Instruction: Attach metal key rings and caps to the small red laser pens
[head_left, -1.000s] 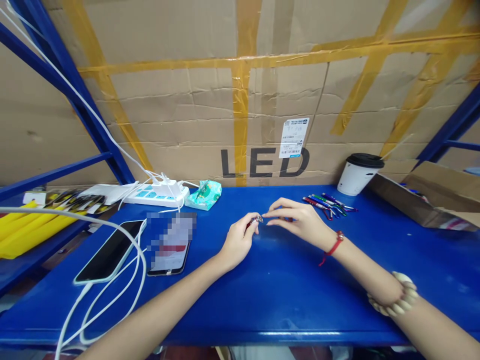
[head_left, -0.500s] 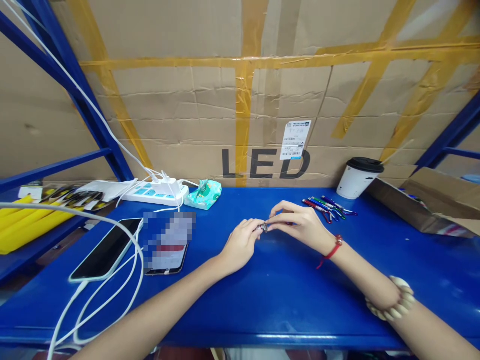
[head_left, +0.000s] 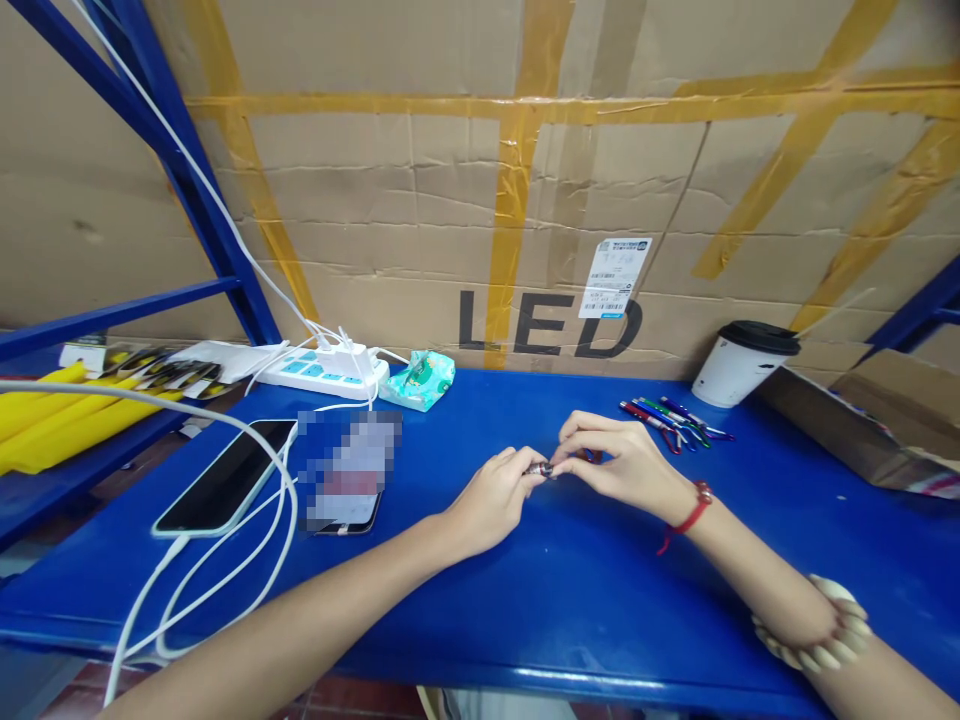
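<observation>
Above the middle of the blue table, my left hand point(head_left: 501, 497) is closed around a small metallic cylinder point(head_left: 538, 468), dark with a shiny band; most of it hides inside the fingers. My right hand point(head_left: 626, 455) meets it from the right, thumb and index finger pinching its dark end. The other fingers of that hand are bent, and a small brownish bit shows between them, too small to make out. Beyond the right hand lie several slim metallic tubes with clips point(head_left: 675, 420) in red, green and blue.
A lidded paper cup point(head_left: 739, 370) and an open cardboard box point(head_left: 832, 420) stand at the right. Leftward are two phones, one black-screened point(head_left: 229, 480), white cables, a power strip point(head_left: 322, 372) and a teal packet point(head_left: 421, 382). A large taped carton point(head_left: 420, 230) rises behind.
The view has shifted a little. My right thumb and index finger now pinch the cylinder's end, and its round end no longer faces me. The left hand keeps its hold.
</observation>
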